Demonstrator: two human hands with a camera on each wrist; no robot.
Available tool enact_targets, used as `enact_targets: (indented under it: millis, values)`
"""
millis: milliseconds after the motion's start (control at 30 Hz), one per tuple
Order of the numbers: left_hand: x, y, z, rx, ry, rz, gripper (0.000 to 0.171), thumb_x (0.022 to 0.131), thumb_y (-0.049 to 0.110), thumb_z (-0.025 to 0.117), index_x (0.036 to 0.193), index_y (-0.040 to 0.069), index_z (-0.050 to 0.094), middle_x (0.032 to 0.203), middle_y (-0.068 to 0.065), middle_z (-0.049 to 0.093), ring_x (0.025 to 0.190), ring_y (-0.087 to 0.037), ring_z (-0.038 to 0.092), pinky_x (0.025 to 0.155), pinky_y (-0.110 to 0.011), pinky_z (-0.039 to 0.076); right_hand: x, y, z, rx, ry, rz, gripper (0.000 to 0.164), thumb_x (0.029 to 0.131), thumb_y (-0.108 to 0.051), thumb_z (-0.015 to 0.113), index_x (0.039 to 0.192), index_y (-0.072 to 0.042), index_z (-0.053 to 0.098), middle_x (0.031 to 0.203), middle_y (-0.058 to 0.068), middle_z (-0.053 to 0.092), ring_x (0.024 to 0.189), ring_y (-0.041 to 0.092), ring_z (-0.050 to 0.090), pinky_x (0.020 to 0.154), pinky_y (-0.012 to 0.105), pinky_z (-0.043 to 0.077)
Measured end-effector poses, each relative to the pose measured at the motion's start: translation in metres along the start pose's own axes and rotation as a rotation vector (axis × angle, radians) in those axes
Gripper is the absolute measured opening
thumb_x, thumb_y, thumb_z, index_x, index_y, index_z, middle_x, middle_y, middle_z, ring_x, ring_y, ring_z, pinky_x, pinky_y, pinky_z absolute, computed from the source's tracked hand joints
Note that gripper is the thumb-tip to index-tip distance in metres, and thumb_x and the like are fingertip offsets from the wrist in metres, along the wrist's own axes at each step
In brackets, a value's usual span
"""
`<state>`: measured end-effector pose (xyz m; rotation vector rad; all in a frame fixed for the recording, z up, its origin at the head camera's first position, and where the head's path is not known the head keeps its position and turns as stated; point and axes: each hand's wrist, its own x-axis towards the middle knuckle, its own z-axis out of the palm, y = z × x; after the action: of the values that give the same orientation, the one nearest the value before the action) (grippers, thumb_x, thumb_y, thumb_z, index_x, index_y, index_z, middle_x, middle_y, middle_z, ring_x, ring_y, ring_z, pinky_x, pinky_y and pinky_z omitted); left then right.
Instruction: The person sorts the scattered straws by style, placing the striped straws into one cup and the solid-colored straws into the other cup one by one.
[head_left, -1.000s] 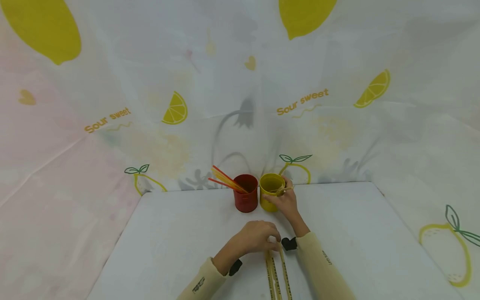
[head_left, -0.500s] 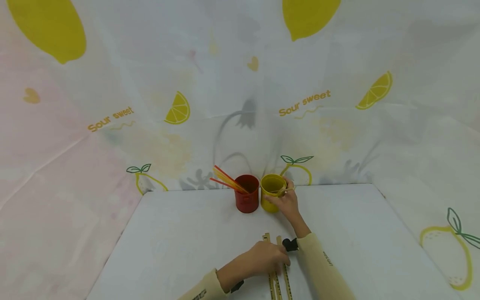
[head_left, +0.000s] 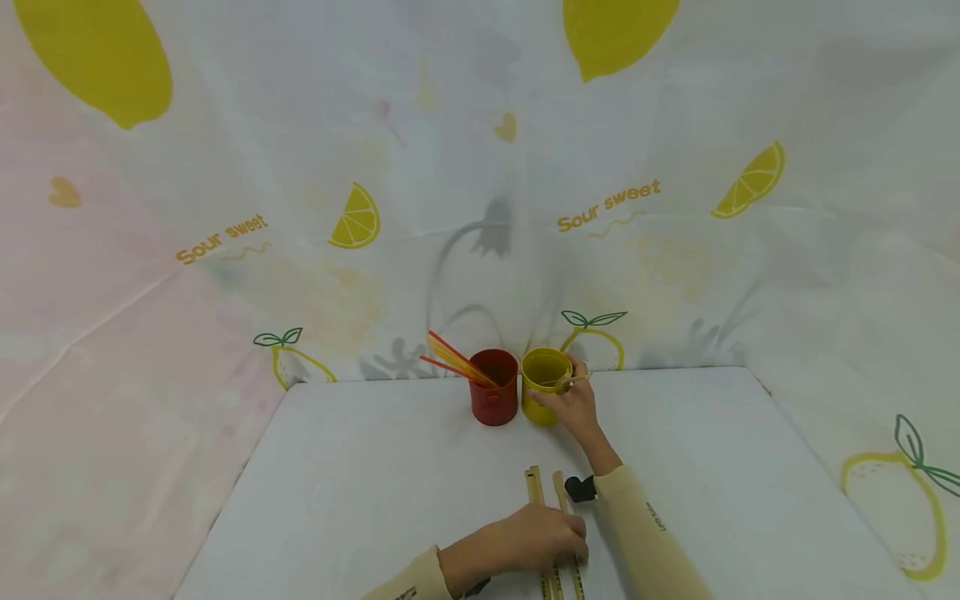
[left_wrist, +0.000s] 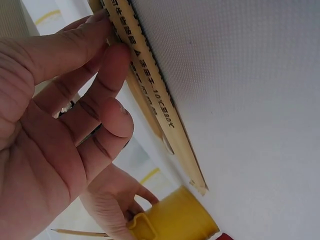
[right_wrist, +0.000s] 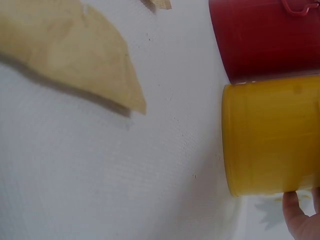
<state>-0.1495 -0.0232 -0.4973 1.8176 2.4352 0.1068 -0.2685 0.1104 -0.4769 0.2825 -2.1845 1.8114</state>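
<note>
My left hand is over the slim paper-wrapped straws lying lengthwise near the table's front. In the left wrist view its thumb and forefinger pinch one printed paper-wrapped straw; the other fingers are loosely bent. My right hand grips the small yellow bucket from its right side, thumb in front and fingers behind. The bucket stands upright at the back of the table, and its thin handle hangs by the hand. Only some right fingers show in the right wrist view.
A red bucket stands close to the yellow one on its left, with several orange and yellow sticks leaning out of it. The white table ends at a lemon-printed cloth behind. A torn paper wrapper end fills the right wrist view's upper left.
My left hand has moved down along the paper-wrapped straws toward the near edge, uncovering their far ends. My right hand stays on the yellow bucket. The head view has shifted slightly.
</note>
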Motion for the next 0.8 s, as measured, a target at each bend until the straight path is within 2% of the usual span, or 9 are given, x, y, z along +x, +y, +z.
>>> enact_targets:
  millis: [167, 333, 567, 800]
  values:
    - [0.002, 0.004, -0.001, 0.001, -0.026, -0.001, 0.016, 0.089, 0.016, 0.073, 0.101, 0.026, 0.075, 0.093, 0.015, 0.061, 0.071, 0.010, 0.044, 0.057, -0.006, 0.034, 0.000, 0.000, 0.000, 0.008, -0.001, 0.000, 0.091, 0.072, 0.002, 0.085, 0.143, 0.012, 0.028, 0.133, 0.032, 0.047, 0.120, 0.045, 0.048, 0.104, 0.053, 0.037]
    - [0.004, 0.007, -0.002, 0.004, -0.044, -0.014, 0.016, 0.088, 0.012, 0.073, 0.096, 0.025, 0.074, 0.086, 0.015, 0.058, 0.065, 0.007, 0.041, 0.053, -0.007, 0.032, 0.001, 0.003, 0.000, -0.004, -0.003, 0.001, 0.091, 0.073, 0.002, 0.084, 0.143, 0.012, 0.028, 0.132, 0.032, 0.047, 0.120, 0.045, 0.048, 0.104, 0.053, 0.037]
    - [0.005, 0.008, -0.001, 0.013, -0.073, -0.019, 0.012, 0.091, 0.013, 0.071, 0.090, 0.025, 0.069, 0.081, 0.015, 0.050, 0.060, 0.005, 0.037, 0.049, -0.009, 0.029, 0.011, 0.041, 0.004, -0.028, 0.020, 0.024, 0.099, 0.070, -0.007, 0.090, 0.147, 0.003, 0.029, 0.134, 0.023, 0.050, 0.122, 0.037, 0.049, 0.106, 0.050, 0.037]
    - [0.006, 0.006, 0.003, 0.040, -0.070, 0.014, 0.008, 0.096, 0.018, 0.064, 0.094, 0.025, 0.068, 0.083, 0.015, 0.051, 0.062, 0.005, 0.037, 0.050, -0.009, 0.029, 0.011, 0.044, 0.004, -0.050, 0.034, 0.030, 0.099, 0.069, -0.010, 0.091, 0.147, 0.001, 0.029, 0.133, 0.019, 0.052, 0.121, 0.033, 0.050, 0.105, 0.050, 0.038]
